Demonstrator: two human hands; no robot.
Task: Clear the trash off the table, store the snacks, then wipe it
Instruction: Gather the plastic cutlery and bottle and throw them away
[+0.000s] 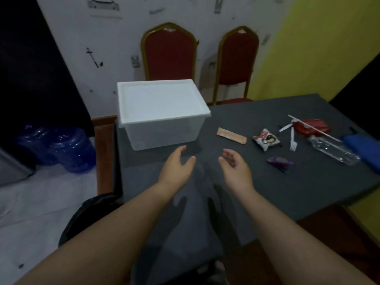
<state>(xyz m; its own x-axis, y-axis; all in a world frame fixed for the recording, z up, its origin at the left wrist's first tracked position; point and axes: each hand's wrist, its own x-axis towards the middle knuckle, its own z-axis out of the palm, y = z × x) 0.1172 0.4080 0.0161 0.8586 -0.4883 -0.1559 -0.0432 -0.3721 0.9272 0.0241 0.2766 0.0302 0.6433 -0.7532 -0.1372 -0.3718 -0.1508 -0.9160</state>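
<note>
A clear plastic box (164, 130) with a white lid (160, 99) stands at the table's far left corner. My left hand (176, 167) and my right hand (236, 167) hover just in front of it, palms facing each other, fingers relaxed, holding nothing. To the right on the dark grey table (287, 186) lie a tan snack bar (231, 135), a white snack packet (266, 139), a purple wrapper (280, 162), a white plastic fork (292, 140), a red packet (311, 126) with a straw across it, an empty clear bottle (333, 150) and a blue cloth (364, 145).
A bin lined with a black bag (90, 212) stands on the floor at the table's near left. Two red chairs (169, 52) stand behind the table against the wall. Blue water jugs (61, 147) sit on the floor at left.
</note>
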